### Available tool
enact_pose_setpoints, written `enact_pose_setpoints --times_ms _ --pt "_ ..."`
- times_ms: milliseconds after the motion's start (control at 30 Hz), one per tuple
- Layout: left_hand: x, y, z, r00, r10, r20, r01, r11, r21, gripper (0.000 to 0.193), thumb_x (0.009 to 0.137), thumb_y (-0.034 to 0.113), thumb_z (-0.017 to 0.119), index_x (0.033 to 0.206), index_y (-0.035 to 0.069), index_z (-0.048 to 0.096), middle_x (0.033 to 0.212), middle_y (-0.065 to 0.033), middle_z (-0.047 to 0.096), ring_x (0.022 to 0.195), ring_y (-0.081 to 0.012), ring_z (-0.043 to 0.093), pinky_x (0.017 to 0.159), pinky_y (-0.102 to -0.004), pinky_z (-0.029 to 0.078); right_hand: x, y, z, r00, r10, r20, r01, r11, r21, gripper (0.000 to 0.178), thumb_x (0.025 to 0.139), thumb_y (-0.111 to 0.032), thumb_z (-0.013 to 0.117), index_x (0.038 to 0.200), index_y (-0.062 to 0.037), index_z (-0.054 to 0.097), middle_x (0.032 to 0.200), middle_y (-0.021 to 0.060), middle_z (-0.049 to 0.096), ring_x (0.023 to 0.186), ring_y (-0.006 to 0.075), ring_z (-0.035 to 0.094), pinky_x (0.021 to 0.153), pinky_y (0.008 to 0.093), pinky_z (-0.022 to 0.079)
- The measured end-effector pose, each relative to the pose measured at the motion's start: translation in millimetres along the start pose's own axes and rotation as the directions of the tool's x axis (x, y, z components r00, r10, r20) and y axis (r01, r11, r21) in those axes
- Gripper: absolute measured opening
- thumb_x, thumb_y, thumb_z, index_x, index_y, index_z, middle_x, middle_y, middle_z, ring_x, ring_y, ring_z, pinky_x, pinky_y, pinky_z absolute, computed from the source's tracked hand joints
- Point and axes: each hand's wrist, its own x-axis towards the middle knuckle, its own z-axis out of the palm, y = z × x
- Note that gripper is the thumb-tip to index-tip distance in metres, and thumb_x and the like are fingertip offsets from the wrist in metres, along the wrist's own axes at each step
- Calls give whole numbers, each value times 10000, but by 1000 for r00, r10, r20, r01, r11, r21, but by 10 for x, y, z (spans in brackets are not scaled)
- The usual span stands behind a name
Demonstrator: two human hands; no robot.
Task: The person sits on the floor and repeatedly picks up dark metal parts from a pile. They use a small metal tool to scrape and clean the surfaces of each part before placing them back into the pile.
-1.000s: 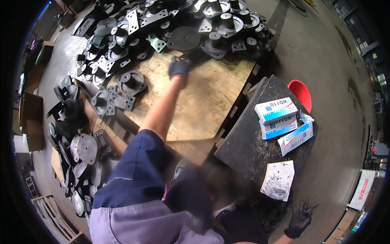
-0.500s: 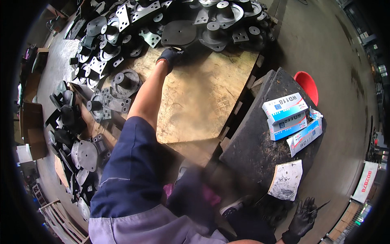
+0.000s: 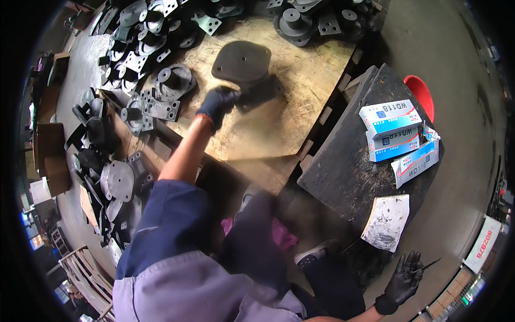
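Note:
In my left hand [image 3: 219, 103], gloved in dark blue, is a black metal mount [image 3: 241, 61] with a rounded flat plate on top. The fingers close at the mount's near lower side; exactly where they grip is hidden. It is held over the wooden board [image 3: 306, 115], and a darker lower part shows beneath the plate. At the lower right my right hand [image 3: 399, 285], in a black glove, has its fingers curled around a thin dark stick-like tool [image 3: 432, 263] whose tip points outward.
Many similar metal mounts [image 3: 294, 24] crowd the board's far edge, with more [image 3: 118, 180] at left. A dark, worn stand [image 3: 343, 166] on the right bears blue-and-white boxes [image 3: 394, 126], a smeared white pad [image 3: 387, 221] and, behind, a red bowl [image 3: 419, 96].
My left hand has drawn the mount away from the far pile, nearer to me over the board. The whole view has shifted slightly. My right hand keeps the thin tool.

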Motion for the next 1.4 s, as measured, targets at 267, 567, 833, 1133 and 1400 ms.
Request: enact_pose_setpoints --times_ms 267,567,833,1133,1400 --pt "-1292 -717 -164 995 -22 -97 21 1000 -9 425 885 305 637 1157 -18 591 994 -107 663 856 -162 632 764 -300 522 36 6 149 997 54 54 -57 997 58 360 967 -128 410 1256 69 493 1465 234 309 1382 348 266 1166 513 124" --pt "214 483 -480 953 217 210 -300 749 590 512 868 402 601 1181 -2 575 1061 -139 646 993 -224 610 884 -329 464 20 11 123 1000 14 -1 -14 999 39 338 973 -145 400 1193 87 509 1441 252 334 1357 388 298 1151 542 170" --pt "-127 -205 -602 979 -47 199 8 981 195 318 879 250 578 1017 -34 615 820 -148 669 736 -169 641 627 -291 510 48 57 178 1000 14 -20 -13 1000 24 326 977 -136 368 1172 96 489 1436 277 320 1362 405 274 1147 558 169" --pt "-1767 -1214 -86 918 -380 -117 252 784 -567 490 944 391 545 1314 76 480 1217 -44 549 1074 -149 531 914 -305 450 190 115 297 990 109 91 -114 993 43 338 975 -127 382 1200 76 533 1450 257 318 1374 373 270 1164 523 130" --pt "-1801 -1655 -180 955 -298 -4 237 769 -593 428 997 367 432 1277 52 503 1190 -58 567 1096 -169 505 954 -310 414 213 138 386 989 111 96 -120 988 93 331 976 -126 380 1177 85 538 1435 258 343 1363 379 289 1160 534 145"
